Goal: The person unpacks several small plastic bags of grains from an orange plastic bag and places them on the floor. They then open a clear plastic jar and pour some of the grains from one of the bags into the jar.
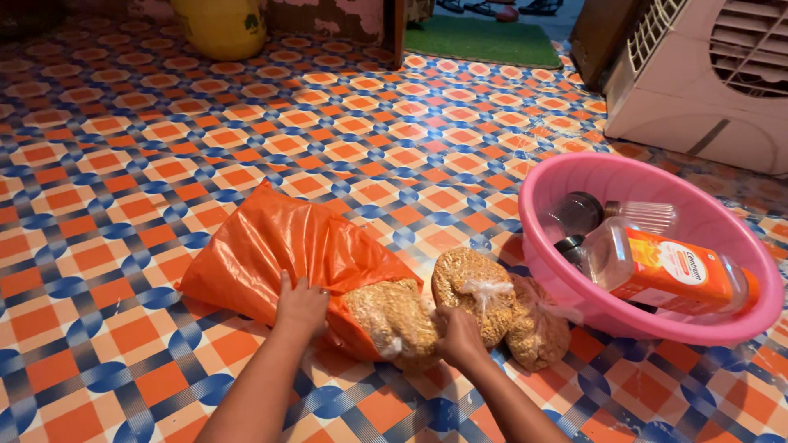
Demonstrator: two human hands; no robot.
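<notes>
The left hand lies flat, fingers spread, on the orange plastic bag that is spread on the patterned floor, pinning it near its mouth. The right hand is closed on a clear packet of yellow-brown grain that sits half inside the bag's opening — whether it is going in or coming out cannot be told from this one view. Just beside it, touching, lie two more tied packets of the same kind of grain: a rounder one and a darker one resting against the pink tub.

The step in hand looks like moving packets across the mouth of the orange bag, with one hand steadying the bag and the other working the packet. The next move probably calls for the left hand to lift the bag's upper lip so the opening gapes, since pressed flat it gives the packet little room, and the thin clear plastic could snag.

In the tub lie an orange-labelled bottle on its side and a clear jar with a dark lid. A white cooler stands behind the tub, a yellow container at the top edge, and a green mat by the doorway.
</notes>
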